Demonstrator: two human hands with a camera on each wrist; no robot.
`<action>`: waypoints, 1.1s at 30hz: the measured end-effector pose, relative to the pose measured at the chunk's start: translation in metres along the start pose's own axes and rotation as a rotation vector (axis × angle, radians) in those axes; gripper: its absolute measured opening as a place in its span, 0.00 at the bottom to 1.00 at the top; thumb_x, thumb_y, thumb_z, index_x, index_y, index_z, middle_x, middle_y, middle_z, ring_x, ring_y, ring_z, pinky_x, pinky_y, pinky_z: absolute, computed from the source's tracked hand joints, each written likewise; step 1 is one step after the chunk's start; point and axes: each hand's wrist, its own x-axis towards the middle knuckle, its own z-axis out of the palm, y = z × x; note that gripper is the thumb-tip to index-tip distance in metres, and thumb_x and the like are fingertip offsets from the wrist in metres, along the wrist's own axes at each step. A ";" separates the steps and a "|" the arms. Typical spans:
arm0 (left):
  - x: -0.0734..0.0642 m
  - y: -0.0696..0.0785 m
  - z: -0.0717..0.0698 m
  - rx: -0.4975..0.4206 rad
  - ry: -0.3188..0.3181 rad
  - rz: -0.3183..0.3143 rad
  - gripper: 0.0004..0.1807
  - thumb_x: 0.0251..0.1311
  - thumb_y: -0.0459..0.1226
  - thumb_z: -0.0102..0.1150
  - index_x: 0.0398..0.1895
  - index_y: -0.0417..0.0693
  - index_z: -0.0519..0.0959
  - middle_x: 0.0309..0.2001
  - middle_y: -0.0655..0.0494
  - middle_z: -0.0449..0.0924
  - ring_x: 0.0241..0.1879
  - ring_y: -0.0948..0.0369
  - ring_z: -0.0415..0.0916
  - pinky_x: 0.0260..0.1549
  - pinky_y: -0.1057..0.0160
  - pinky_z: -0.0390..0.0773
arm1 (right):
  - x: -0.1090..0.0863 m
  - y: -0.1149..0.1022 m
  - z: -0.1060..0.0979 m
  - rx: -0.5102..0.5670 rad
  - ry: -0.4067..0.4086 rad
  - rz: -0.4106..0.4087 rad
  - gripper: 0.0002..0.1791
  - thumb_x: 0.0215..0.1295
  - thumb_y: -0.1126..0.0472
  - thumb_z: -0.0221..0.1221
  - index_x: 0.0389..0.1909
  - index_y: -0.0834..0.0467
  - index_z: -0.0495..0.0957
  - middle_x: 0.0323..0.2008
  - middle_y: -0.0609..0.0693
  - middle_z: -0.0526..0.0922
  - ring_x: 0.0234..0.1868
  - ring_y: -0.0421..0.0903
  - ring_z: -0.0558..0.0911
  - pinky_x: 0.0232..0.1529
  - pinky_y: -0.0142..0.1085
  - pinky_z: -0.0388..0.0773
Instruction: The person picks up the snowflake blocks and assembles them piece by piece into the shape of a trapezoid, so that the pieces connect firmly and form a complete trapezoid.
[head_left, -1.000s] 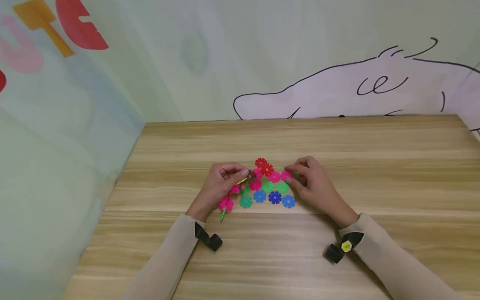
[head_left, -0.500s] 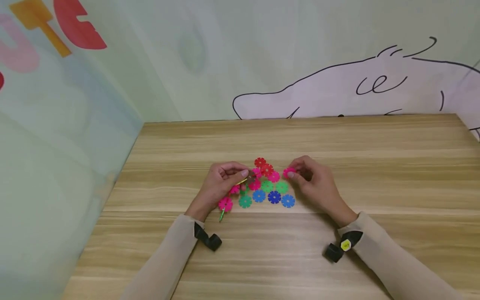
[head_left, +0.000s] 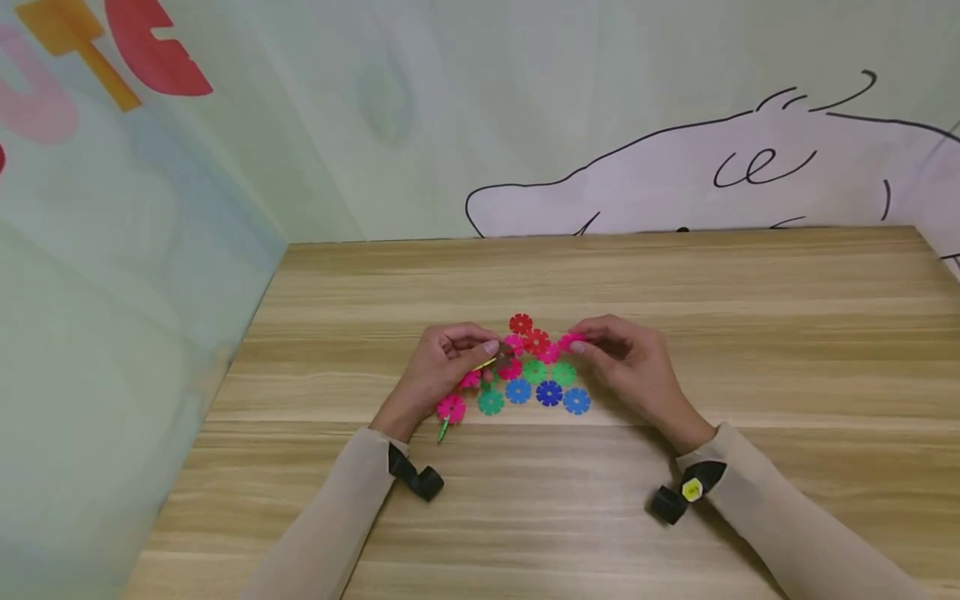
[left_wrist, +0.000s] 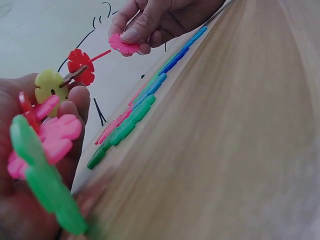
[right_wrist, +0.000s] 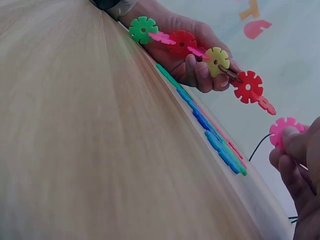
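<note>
My left hand holds a chain of interlocked notched plastic discs, raised off the table. Along it, in the right wrist view, run a green disc, pinks, a red, a yellow disc, a brown disc and, at the far end, a red disc with another red one slotted in edgewise. Between thumb and fingers, my right hand pinches a single pink disc. A small gap separates that pink disc from the chain's red end in both wrist views.
Loose discs lie flat in rows on the wooden table below the hands: green, light blue, dark blue, teal and pink. A wall with a line drawing stands behind the table.
My right hand has picked the pink disc up from the right end of the pink row, turned it and brought it slightly left, nearer the red discs. My left hand has stayed nearly still.
</note>
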 end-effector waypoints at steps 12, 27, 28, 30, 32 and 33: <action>0.001 0.002 0.001 0.034 -0.030 -0.011 0.12 0.76 0.33 0.62 0.55 0.33 0.85 0.44 0.61 0.93 0.32 0.64 0.88 0.36 0.66 0.88 | 0.001 -0.003 0.004 0.105 -0.047 0.034 0.07 0.69 0.70 0.69 0.46 0.61 0.89 0.42 0.58 0.94 0.37 0.45 0.92 0.41 0.29 0.88; 0.002 0.001 0.001 0.015 -0.003 0.014 0.13 0.76 0.33 0.61 0.58 0.34 0.85 0.45 0.64 0.94 0.30 0.66 0.86 0.33 0.69 0.85 | 0.002 -0.007 0.005 0.061 -0.036 0.074 0.07 0.69 0.67 0.70 0.46 0.59 0.89 0.42 0.55 0.95 0.38 0.46 0.92 0.41 0.28 0.87; 0.002 0.001 0.001 0.019 -0.010 0.014 0.14 0.76 0.32 0.61 0.58 0.34 0.85 0.45 0.64 0.93 0.32 0.66 0.87 0.35 0.69 0.86 | 0.002 -0.007 0.005 0.062 -0.032 0.074 0.07 0.69 0.67 0.70 0.46 0.60 0.89 0.42 0.55 0.95 0.38 0.46 0.92 0.41 0.28 0.87; 0.002 0.001 0.002 0.021 -0.035 0.010 0.14 0.76 0.32 0.62 0.59 0.35 0.84 0.45 0.64 0.93 0.33 0.66 0.88 0.38 0.68 0.88 | 0.002 -0.008 0.005 0.066 -0.026 0.074 0.07 0.69 0.67 0.71 0.46 0.60 0.89 0.42 0.56 0.95 0.37 0.46 0.92 0.40 0.28 0.87; 0.001 0.001 0.002 0.023 -0.069 -0.001 0.16 0.76 0.32 0.61 0.62 0.37 0.83 0.44 0.62 0.93 0.33 0.64 0.88 0.41 0.67 0.88 | 0.002 -0.008 0.006 0.066 -0.020 0.071 0.07 0.69 0.67 0.70 0.46 0.60 0.89 0.41 0.56 0.95 0.36 0.46 0.92 0.39 0.28 0.87; 0.001 0.002 0.003 0.024 -0.091 -0.007 0.17 0.77 0.32 0.60 0.64 0.38 0.82 0.44 0.59 0.92 0.32 0.63 0.88 0.41 0.66 0.88 | 0.002 -0.008 0.006 0.067 -0.017 0.069 0.07 0.69 0.68 0.70 0.46 0.61 0.89 0.41 0.56 0.95 0.35 0.45 0.91 0.39 0.28 0.87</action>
